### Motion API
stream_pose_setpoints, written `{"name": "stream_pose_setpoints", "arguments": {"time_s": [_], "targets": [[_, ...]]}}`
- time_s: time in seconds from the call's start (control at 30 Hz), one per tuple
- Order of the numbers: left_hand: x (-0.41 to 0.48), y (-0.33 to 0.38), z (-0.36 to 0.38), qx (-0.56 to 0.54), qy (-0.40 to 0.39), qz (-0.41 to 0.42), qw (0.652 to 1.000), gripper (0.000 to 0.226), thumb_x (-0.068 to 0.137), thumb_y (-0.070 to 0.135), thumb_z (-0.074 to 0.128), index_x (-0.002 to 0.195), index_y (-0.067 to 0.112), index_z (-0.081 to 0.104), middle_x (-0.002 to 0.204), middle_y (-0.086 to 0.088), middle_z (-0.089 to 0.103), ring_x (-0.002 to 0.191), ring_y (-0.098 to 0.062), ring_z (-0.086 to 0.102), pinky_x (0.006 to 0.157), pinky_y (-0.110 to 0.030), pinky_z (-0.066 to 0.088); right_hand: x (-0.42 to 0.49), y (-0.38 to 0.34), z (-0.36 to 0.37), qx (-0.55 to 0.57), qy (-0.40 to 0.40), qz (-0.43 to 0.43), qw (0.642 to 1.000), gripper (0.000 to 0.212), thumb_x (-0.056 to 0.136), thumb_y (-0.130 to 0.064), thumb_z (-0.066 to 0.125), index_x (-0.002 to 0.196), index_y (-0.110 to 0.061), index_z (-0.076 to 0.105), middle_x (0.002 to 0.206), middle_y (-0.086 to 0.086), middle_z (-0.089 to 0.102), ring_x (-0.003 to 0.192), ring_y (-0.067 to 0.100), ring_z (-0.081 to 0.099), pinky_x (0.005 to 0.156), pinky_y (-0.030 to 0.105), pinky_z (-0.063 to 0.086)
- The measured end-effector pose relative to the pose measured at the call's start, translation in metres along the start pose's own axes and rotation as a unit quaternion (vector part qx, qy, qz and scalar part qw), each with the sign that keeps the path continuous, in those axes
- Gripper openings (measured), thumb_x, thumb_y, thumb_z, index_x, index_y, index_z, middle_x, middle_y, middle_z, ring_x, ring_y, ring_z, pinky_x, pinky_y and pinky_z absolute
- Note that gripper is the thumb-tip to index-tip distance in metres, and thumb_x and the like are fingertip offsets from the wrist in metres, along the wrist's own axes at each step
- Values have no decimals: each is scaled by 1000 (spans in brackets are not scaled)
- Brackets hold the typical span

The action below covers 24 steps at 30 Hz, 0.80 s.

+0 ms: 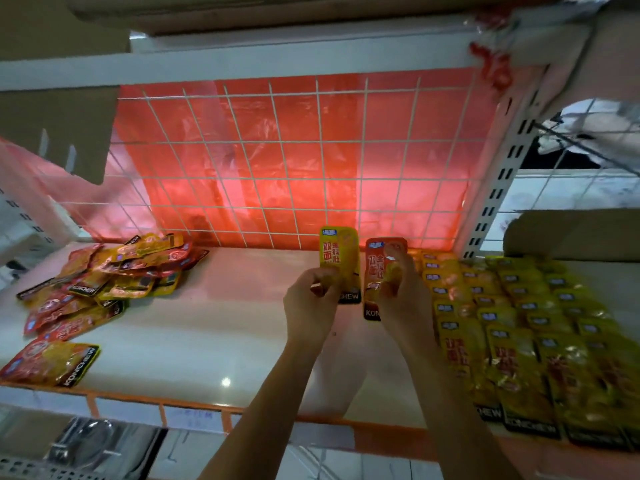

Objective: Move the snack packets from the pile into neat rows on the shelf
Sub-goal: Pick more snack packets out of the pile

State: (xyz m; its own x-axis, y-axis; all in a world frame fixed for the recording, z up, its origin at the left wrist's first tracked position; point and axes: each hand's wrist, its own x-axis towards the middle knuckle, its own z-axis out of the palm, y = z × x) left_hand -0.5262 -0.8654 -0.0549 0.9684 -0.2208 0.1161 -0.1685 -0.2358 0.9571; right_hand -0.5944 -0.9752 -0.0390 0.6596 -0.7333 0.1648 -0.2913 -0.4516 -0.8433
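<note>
- Snack packets (114, 275) wait at nine o'clock; my left hand (311, 299) pinches a yellow packet (341, 258), and my right hand (401, 296) grips a red packet (375, 271).
- Next, I judge, the yellow one joins the rows (519, 323) at three o'clock.

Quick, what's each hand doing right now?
Left hand: grips a yellow plastic snack packet.
Right hand: grips a red plastic snack packet.

Head-worn view (near), down onto shelf (225, 323)

loose red-yellow packets (104, 285) piled left; yellow rows (519, 334) right.
</note>
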Motion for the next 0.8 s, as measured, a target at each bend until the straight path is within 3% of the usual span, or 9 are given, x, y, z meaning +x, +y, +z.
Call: {"name": "stream_pose_setpoints", "arguments": {"time_s": [0.17, 0.23, 0.3, 0.37, 0.5, 0.67, 0.8], "targets": [[-20, -4, 28, 29, -82, -24, 996, 24, 81, 13, 74, 77, 36, 67, 78, 16, 69, 74, -1, 67, 76, -27, 57, 6, 22, -43, 3, 80, 14, 997, 61, 83, 4, 46, 137, -25, 46, 111, 10, 63, 94, 31, 61, 76, 30, 44], [-29, -8, 39, 49, -108, -14, 993, 23, 81, 14, 72, 78, 35, 65, 76, 12, 71, 69, -3, 68, 71, -33, 58, 10, 30, -58, -2, 104, 29, 994, 62, 82, 6, 46, 137, -22, 47, 94, 6, 60, 88, 30, 59, 72, 26, 37], [-38, -10, 48, 59, -129, -24, 990, 16, 81, 18, 72, 82, 33, 65, 75, 7, 72, 67, -7, 69, 67, -37, 58, 11, 36, -71, 4, 118, 52, 992, 61, 83, 5, 46, 137, -23, 46, 85, 4, 55, 79, 26, 55, 72, 31, 42], [-44, -13, 55, 77, -134, -24, 988, 12, 80, 22, 73, 84, 30, 66, 75, 6, 72, 65, -4, 67, 67, -33, 57, 9, 41, -81, 8, 125, 60, 990, 61, 84, 4, 44, 137, -25, 45, 87, 4, 57, 77, 24, 56, 72, 37, 48], [-47, -8, 61, 136, -126, 6, 983, 7, 81, 24, 72, 87, 24, 69, 75, 11, 67, 63, 4, 60, 56, -8, 43, 5, 50, -92, 8, 136, 67, 988, 60, 86, 7, 43, 139, -23, 44, 94, -5, 49, 79, 16, 49, 69, 30, 40], [-51, -4, 70, 179, -100, 24, 978, 13, 79, 23, 73, 91, 17, 72, 82, 4, 70, 71, -10, 64, 66, -24, 49, -2, 58, -97, 12, 128, 73, 989, 59, 87, 6, 44, 138, -23, 43, 73, -1, 54, 61, 19, 52, 53, 28, 39], [-50, -1, 75, 238, -100, 29, 966, 18, 80, 30, 71, 94, 18, 71, 88, 3, 70, 80, -13, 63, 71, -27, 49, -2, 64, -103, 11, 132, 73, 988, 60, 85, 5, 44, 138, -23, 44, 82, 3, 59, 66, 22, 55, 61, 32, 43]]}}
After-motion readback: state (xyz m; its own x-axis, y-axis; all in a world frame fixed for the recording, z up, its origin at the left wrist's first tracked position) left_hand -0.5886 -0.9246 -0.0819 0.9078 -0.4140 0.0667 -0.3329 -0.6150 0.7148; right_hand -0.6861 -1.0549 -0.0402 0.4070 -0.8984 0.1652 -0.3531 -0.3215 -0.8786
